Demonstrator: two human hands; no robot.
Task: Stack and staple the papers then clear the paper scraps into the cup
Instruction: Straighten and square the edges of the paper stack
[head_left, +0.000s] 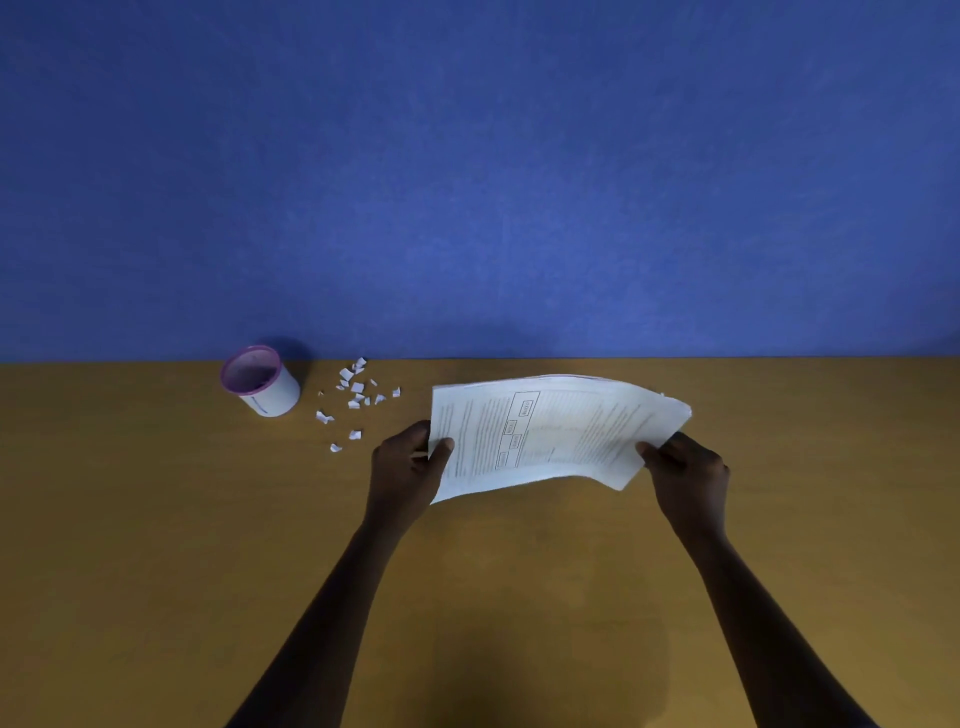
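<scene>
A stack of printed white papers (556, 431) is held above the brown table, bowed upward in the middle. My left hand (410, 467) grips its left edge with the thumb on top. Its right edge is pinched by my right hand (685, 470). A white cup with a purple rim (262, 382) stands upright at the back left. Several small white paper scraps (356, 397) lie scattered on the table between the cup and the papers. No stapler is in view.
The brown table (156, 545) ends at a blue wall (467, 182) right behind the cup and scraps. My two bare forearms reach in from the bottom edge.
</scene>
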